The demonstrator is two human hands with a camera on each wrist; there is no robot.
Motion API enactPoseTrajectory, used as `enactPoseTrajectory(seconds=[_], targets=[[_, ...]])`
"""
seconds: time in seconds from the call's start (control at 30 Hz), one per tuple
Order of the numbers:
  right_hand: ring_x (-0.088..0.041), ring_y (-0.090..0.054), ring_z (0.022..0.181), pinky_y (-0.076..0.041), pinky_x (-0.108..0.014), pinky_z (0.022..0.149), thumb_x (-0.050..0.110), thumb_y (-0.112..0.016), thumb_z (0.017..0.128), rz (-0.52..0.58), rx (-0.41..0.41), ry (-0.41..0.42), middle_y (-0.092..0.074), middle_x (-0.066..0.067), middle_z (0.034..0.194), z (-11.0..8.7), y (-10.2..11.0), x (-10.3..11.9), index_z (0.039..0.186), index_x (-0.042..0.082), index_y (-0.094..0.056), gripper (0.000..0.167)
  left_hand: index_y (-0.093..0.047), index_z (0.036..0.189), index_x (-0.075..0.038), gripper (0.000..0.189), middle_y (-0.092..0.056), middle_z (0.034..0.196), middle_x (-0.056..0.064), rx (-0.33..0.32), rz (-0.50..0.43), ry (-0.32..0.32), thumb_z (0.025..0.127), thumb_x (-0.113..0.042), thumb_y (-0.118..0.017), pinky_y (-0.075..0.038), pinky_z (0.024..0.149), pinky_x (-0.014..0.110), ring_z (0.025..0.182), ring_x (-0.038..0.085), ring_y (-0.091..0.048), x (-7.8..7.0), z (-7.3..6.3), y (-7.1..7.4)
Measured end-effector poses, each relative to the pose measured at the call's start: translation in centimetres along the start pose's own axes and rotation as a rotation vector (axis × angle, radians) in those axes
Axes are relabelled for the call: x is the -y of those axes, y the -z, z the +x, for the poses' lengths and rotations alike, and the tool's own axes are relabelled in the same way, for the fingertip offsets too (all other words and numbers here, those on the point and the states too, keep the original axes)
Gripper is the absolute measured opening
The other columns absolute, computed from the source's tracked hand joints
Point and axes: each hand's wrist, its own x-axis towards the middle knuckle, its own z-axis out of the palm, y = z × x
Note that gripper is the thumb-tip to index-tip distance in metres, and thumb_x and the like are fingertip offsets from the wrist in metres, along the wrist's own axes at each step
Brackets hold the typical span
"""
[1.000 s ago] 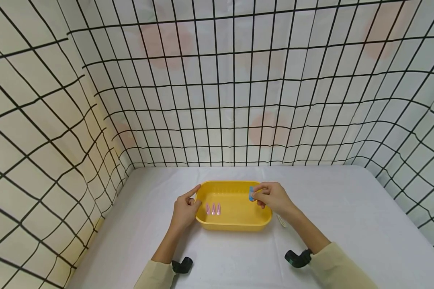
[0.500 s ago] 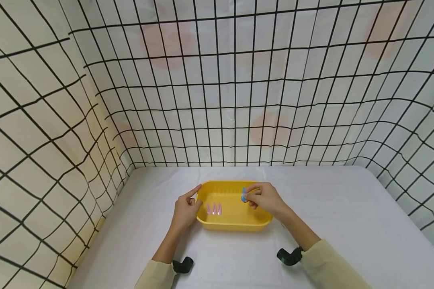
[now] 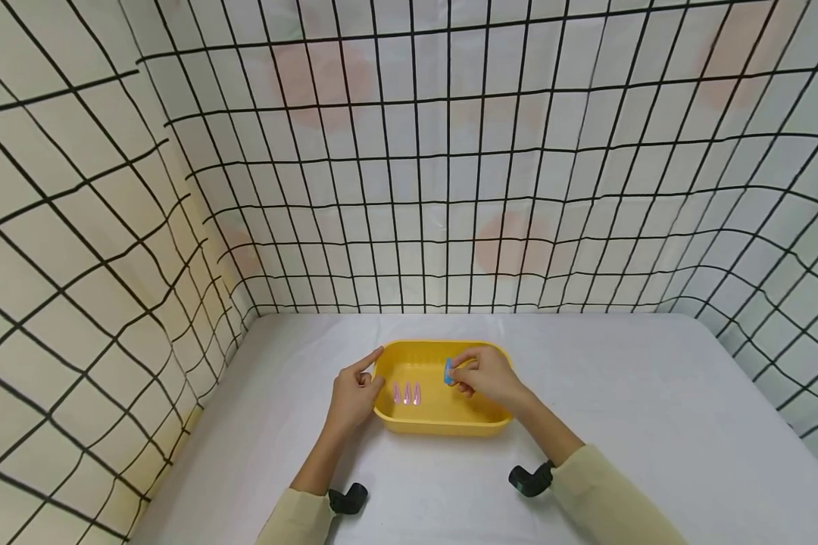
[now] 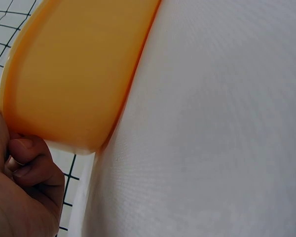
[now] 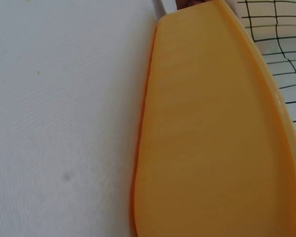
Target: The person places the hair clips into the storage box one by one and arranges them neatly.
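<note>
A yellow plastic tray point(image 3: 443, 429) stands on the white table. My left hand point(image 3: 351, 393) grips its left rim, thumb over the edge and index finger stretched along the back corner. In the left wrist view, the other fingers of that left hand point(image 4: 32, 173) curl against the tray's outer wall point(image 4: 74, 74). Over the tray's middle, my right hand point(image 3: 488, 376) pinches a small blue hair clip point(image 3: 448, 371) upright between thumb and fingers. Several pink snap hair clips point(image 3: 407, 393) lie side by side in the tray's left part. The right wrist view shows mostly the tray's front wall point(image 5: 212, 123).
White cloth covers the table point(image 3: 620, 393) on all sides of the tray. A white wall with a black grid point(image 3: 443, 174) encloses the back and sides. Black wrist cameras point(image 3: 532, 481) stick out from both beige sleeves.
My right hand has moved left over the tray with the blue hair clip, towards the pink ones. The left hand stays at the rim. A pale clip-like thing right of the tray is now hidden.
</note>
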Motion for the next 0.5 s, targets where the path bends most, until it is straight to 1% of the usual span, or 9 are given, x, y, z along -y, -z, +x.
enactPoseTrajectory(seconds=[0.2, 0.37, 0.5], targets=[[-0.016, -0.063, 0.057, -0.058, -0.029, 0.058, 0.009, -0.072, 0.093, -0.037, 0.014, -0.041, -0.074, -0.009, 0.076, 0.6, -0.9, -0.6, 0.103, 0.0, -0.073, 0.014, -0.065, 0.141, -0.027, 0.056, -0.036, 0.053, -0.005, 0.004, 0.001, 0.003, 0.089, -0.008, -0.062, -0.028, 0.042, 0.019, 0.045, 0.01, -0.029, 0.0, 0.0, 0.0], [-0.017, -0.063, 0.058, -0.056, -0.027, 0.058, 0.011, -0.073, 0.093, -0.054, 0.041, -0.071, -0.073, -0.008, 0.075, 0.9, -1.5, -0.5, 0.103, 0.001, -0.073, 0.014, -0.065, 0.141, -0.027, 0.056, -0.036, 0.052, -0.006, -0.005, 0.013, 0.0, 0.089, -0.007, -0.062, -0.026, 0.042, 0.019, 0.044, 0.01, -0.028, 0.0, 0.0, 0.0], [-0.018, -0.063, 0.058, -0.056, -0.026, 0.058, 0.012, -0.073, 0.093, -0.08, 0.059, -0.082, -0.072, -0.009, 0.076, 1.0, -2.0, -0.2, 0.102, 0.002, -0.074, 0.014, -0.065, 0.141, -0.027, 0.055, -0.036, 0.053, -0.005, 0.0, 0.013, 0.008, 0.09, -0.008, -0.063, -0.027, 0.043, 0.019, 0.045, 0.011, -0.029, 0.0, 0.1, 0.0]])
